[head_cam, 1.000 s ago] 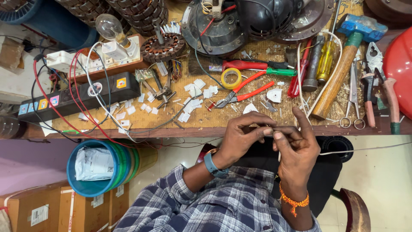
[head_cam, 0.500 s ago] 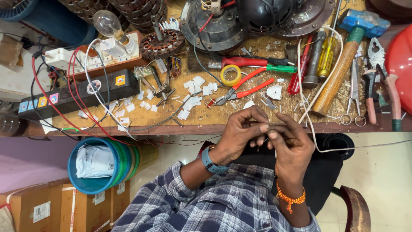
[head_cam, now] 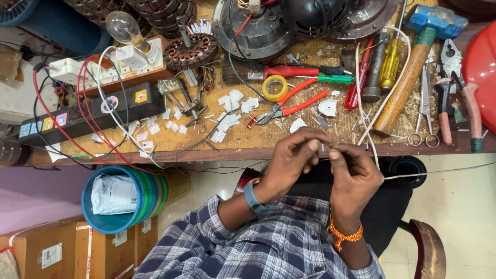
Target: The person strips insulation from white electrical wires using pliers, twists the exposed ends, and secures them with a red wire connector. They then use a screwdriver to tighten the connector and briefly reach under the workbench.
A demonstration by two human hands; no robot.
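we had both hands raised together just near the front edge of the workbench (head_cam: 248, 135), fingertips meeting in the middle of the view. the left hand (head_cam: 293, 157) was pinched shut, thumb against forefinger, on the end of a thin white wire (head_cam: 373, 155), and the right hand (head_cam: 354, 173) was closed the same way on the wire just beside it, the two pinches nearly touching. how much bare end sat between the fingers we could not tell; it was too small. from our right hand the wire ran right and then far, curving up across the bench past the wooden handle of the hammer (head_cam: 405, 85), and another pale strand led off to the right edge of the view. so its held end pointed left, its long axis lying roughly left to right between the hands before it bent away. we judged that this fine work went best with the pinches kept close, the wire lightly taut and the slack free of the tools. on the bench just beyond our hands lay red-handled pliers (head_cam: 294, 106), a roll of yellow tape (head_cam: 274, 88), scissors (head_cam: 423, 111) and scattered white paper scraps (head_cam: 232, 111); a blue bucket (head_cam: 116, 199) stood to the near left.
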